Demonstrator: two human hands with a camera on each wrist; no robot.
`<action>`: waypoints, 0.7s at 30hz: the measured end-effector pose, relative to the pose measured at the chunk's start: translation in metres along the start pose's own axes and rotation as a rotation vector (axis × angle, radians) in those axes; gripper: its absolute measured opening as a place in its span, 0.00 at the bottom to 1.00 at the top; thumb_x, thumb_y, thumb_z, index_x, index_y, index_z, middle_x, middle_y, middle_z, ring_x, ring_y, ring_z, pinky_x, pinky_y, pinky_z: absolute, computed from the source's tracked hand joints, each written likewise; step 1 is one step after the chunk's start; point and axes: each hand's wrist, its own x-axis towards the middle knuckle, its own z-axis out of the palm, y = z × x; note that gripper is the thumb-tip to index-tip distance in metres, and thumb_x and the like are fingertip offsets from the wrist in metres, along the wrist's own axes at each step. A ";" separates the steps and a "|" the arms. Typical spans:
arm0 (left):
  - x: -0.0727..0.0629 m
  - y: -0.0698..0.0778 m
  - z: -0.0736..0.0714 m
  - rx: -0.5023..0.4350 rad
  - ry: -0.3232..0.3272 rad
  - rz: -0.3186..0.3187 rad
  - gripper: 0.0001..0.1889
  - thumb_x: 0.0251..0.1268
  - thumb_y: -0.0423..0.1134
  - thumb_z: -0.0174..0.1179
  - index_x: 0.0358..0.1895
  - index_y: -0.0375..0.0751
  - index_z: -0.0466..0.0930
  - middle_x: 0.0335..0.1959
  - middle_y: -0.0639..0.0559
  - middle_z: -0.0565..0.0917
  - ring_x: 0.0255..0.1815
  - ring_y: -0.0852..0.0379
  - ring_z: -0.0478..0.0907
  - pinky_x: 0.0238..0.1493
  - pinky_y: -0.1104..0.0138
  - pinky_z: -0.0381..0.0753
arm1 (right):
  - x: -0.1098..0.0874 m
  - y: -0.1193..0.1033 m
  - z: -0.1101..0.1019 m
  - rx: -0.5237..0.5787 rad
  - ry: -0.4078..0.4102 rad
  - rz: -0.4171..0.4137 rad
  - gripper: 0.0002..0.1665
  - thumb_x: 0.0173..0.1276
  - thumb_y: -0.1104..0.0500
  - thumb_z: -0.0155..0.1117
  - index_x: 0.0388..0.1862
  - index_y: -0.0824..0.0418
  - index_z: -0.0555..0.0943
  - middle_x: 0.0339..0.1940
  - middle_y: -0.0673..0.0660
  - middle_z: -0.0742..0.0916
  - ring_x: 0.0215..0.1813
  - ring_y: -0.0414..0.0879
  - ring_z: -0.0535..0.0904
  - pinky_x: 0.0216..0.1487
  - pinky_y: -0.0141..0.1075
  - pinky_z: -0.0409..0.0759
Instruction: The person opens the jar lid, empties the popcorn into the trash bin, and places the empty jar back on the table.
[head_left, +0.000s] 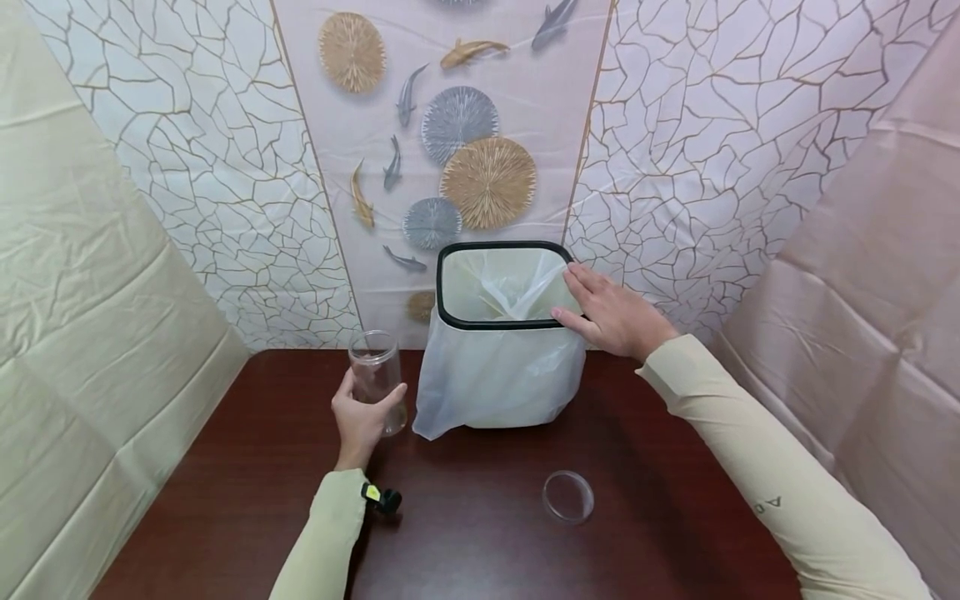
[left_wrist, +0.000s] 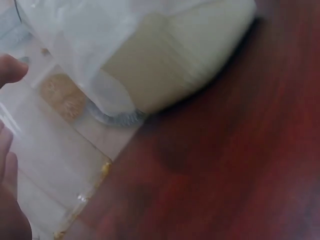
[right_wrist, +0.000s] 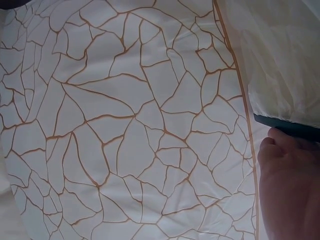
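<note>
My left hand [head_left: 362, 417] grips a clear jar [head_left: 377, 371] upright around its side, left of the bin. In the left wrist view the jar [left_wrist: 55, 165] shows at the left, with parts of the fingers at its edge. A bin [head_left: 498, 387] with a black rim stands at the back, lined with a white plastic bag [head_left: 450, 367] folded over its outside. My right hand [head_left: 618, 312] rests at the right side of the rim, fingers extended and thumb at the front corner. The right wrist view shows its fingertips right at the dark rim [right_wrist: 285, 125].
A clear round lid [head_left: 567, 497] lies on the dark red-brown table [head_left: 465, 533], in front of the bin. Behind stands a patterned cloth backdrop [head_left: 247, 167], with draped fabric [head_left: 97, 333] along the left and more at the right.
</note>
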 end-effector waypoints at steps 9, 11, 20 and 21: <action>-0.009 -0.020 -0.009 -0.019 -0.109 -0.028 0.38 0.48 0.34 0.84 0.67 0.51 0.81 0.59 0.53 0.86 0.55 0.63 0.83 0.55 0.75 0.81 | 0.002 0.002 0.001 0.024 0.006 0.018 0.49 0.84 0.36 0.43 0.85 0.71 0.52 0.87 0.71 0.57 0.88 0.66 0.53 0.86 0.59 0.56; -0.009 -0.019 -0.015 0.025 -0.164 -0.055 0.41 0.49 0.37 0.84 0.70 0.56 0.78 0.63 0.55 0.85 0.58 0.62 0.81 0.59 0.73 0.80 | 0.002 0.002 0.003 0.037 0.013 0.028 0.49 0.84 0.36 0.44 0.85 0.71 0.52 0.88 0.70 0.57 0.88 0.66 0.52 0.86 0.59 0.55; 0.000 -0.002 -0.039 0.353 -0.493 -0.120 0.74 0.46 0.54 0.85 0.86 0.68 0.30 0.82 0.43 0.64 0.78 0.41 0.67 0.75 0.40 0.67 | -0.015 -0.007 0.014 0.223 0.154 0.151 0.55 0.81 0.29 0.40 0.88 0.64 0.42 0.90 0.65 0.51 0.89 0.63 0.48 0.87 0.59 0.50; 0.000 0.000 -0.043 0.394 -0.533 -0.105 0.75 0.47 0.54 0.84 0.87 0.66 0.28 0.83 0.42 0.62 0.79 0.40 0.65 0.76 0.39 0.66 | -0.020 -0.007 0.017 0.237 0.178 0.159 0.55 0.81 0.29 0.40 0.88 0.63 0.40 0.90 0.64 0.50 0.90 0.62 0.47 0.87 0.59 0.50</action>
